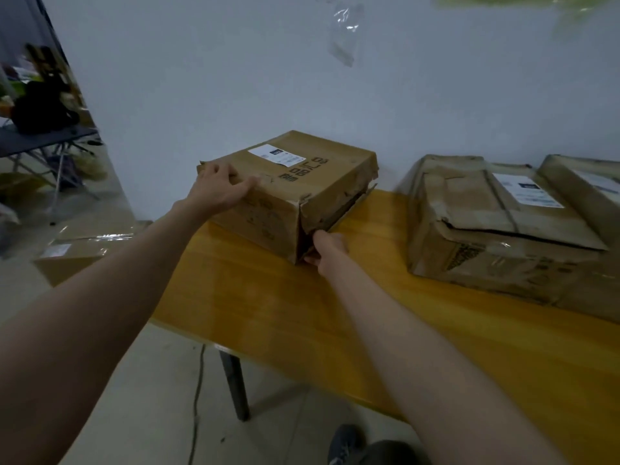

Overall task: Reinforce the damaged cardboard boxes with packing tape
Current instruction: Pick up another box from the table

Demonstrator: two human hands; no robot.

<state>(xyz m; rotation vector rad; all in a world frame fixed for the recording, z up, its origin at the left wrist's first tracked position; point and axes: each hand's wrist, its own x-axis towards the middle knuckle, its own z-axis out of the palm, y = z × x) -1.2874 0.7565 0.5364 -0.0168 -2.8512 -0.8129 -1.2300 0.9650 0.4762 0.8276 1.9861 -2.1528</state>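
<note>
From the head camera, a worn brown cardboard box (295, 193) sits on the far left part of the yellow desk (335, 317), close to the white wall (235, 78). Its top carries a white label (275, 155) and dark printed characters; its near right corner is split and its right side flap gapes open along a crumpled edge. The left hand (219, 189) lies flat on the box's top left edge, fingers straight and spread. The right hand (327, 250) is at the split corner, fingers curled around the torn flap, apparently pinching it, though the fingertips are hidden. The box nearly overhangs the desk's left end; bare desk lies in front and to the right. Well apart on the right lies a second crushed box (496, 229) under glossy tape, with a third box (590, 193) cut off by the frame edge. The far-left background is blurred.
</note>
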